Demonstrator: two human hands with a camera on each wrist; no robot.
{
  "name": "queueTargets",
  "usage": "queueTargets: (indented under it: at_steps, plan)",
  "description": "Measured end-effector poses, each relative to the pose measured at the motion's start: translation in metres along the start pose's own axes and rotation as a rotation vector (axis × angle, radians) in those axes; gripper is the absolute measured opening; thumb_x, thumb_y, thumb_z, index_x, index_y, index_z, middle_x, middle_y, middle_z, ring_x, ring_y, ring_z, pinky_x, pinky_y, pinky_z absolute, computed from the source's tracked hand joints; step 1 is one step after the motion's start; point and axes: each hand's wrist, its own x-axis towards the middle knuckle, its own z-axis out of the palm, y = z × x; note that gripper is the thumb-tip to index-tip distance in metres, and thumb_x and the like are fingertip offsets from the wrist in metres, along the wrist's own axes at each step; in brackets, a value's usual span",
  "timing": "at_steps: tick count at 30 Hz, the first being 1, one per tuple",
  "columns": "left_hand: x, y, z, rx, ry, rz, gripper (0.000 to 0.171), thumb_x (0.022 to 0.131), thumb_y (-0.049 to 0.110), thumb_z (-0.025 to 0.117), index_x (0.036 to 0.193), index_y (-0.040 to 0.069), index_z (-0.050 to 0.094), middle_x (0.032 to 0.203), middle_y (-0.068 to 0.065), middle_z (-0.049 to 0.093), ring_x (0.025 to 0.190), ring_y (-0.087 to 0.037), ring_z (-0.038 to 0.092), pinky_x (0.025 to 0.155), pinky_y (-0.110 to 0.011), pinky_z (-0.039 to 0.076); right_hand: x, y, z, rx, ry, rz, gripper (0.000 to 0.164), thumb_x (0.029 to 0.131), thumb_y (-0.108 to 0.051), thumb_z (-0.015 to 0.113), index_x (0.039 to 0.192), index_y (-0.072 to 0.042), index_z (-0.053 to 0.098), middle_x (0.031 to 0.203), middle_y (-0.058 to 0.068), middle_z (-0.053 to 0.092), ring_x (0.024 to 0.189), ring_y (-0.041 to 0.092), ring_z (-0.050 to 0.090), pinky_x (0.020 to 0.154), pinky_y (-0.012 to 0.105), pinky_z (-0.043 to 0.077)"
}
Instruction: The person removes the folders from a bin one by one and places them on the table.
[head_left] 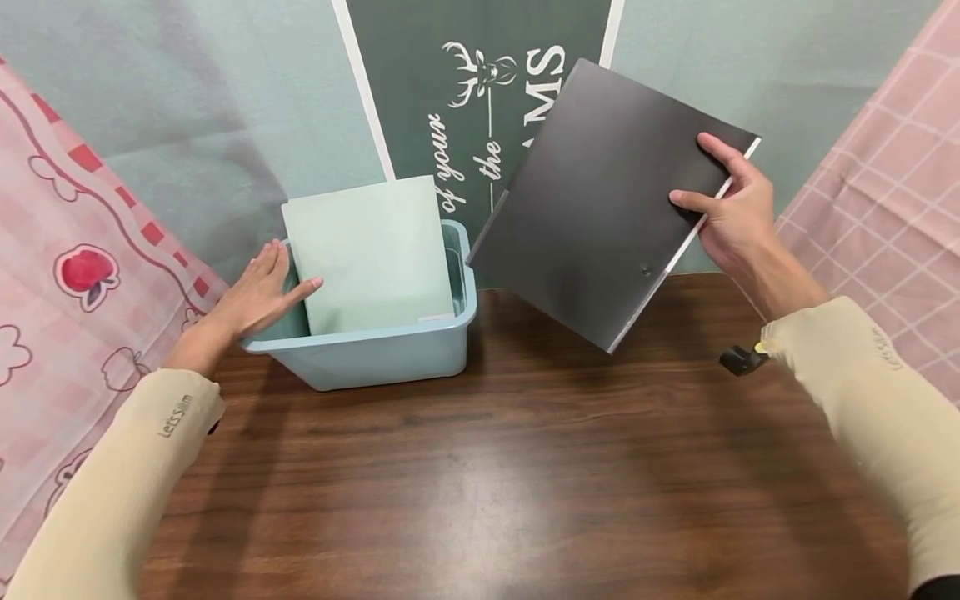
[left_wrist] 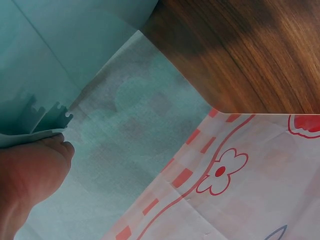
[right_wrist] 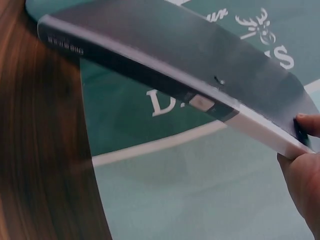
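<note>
My right hand (head_left: 738, 208) grips a black file folder (head_left: 600, 192) by its spine edge, thumb and index finger on the dark cover. The folder is held tilted in the air, right of a light blue plastic bin (head_left: 390, 358). Its spine (right_wrist: 140, 70) shows a small pale label in the right wrist view. My left hand (head_left: 258, 292) rests at the bin's left rim, fingers extended and thumb pointing over the inside. A pale green folder (head_left: 367, 258) stands in the bin, leaning back, close to that thumb. The left wrist view shows part of the hand (left_wrist: 35, 175) against the bin's wall (left_wrist: 45, 45).
The bin stands at the back left of a brown wooden table (head_left: 480, 483). Behind it hangs a green cloth (head_left: 480, 100) with white lettering and a deer head. Pink patterned cloths flank the table, one on the left (head_left: 82, 333) and one on the right (head_left: 877, 217).
</note>
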Motion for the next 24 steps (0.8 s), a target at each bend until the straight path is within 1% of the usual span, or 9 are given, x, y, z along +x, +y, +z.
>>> queueTargets:
  at_steps: [7,13,18,24]
  plan:
    - [-0.001,0.002,0.002,-0.002,0.010,-0.007,0.106,0.107,0.070,0.032,0.161,-0.007,-0.017,0.171,-0.024,-0.026,0.160,-0.039,-0.021,0.130,-0.055,-0.011,0.001,-0.010,-0.024,-0.040,-0.039,0.051,0.091,0.074,0.046,0.055,0.147,-0.008,0.063,0.151,0.007,0.055,0.121,0.022,0.066,0.081,0.036,0.065]
    - [-0.004,0.003,0.003,-0.001,0.013,-0.016,0.106,0.107,0.069,0.033,0.161,-0.008,-0.016,0.171,-0.025,-0.024,0.160,-0.040,-0.020,0.130,-0.056,-0.010,-0.002,-0.014,-0.040,-0.147,-0.072,0.073,0.090,0.076,0.045,0.056,0.148,-0.007,0.062,0.140,0.009,0.063,0.116,0.021,0.068,0.080,0.033,0.065]
    - [-0.004,0.003,0.003,-0.004,0.012,-0.015,0.106,0.108,0.069,0.033,0.161,-0.008,-0.016,0.171,-0.025,-0.024,0.160,-0.041,-0.020,0.130,-0.056,-0.010,-0.004,-0.015,-0.053,-0.230,-0.094,0.103,0.089,0.077,0.043,0.057,0.149,-0.009,0.062,0.133,0.008,0.067,0.112,0.018,0.070,0.082,0.030,0.064]
    - [-0.004,0.005,0.001,-0.012,0.015,-0.010,0.106,0.107,0.069,0.033,0.162,-0.008,-0.015,0.172,-0.025,-0.023,0.161,-0.040,-0.020,0.130,-0.056,-0.010,-0.003,-0.016,-0.070,-0.388,-0.104,0.138,0.086,0.079,0.038,0.064,0.150,-0.011,0.062,0.124,0.003,0.073,0.108,0.012,0.070,0.080,0.024,0.062]
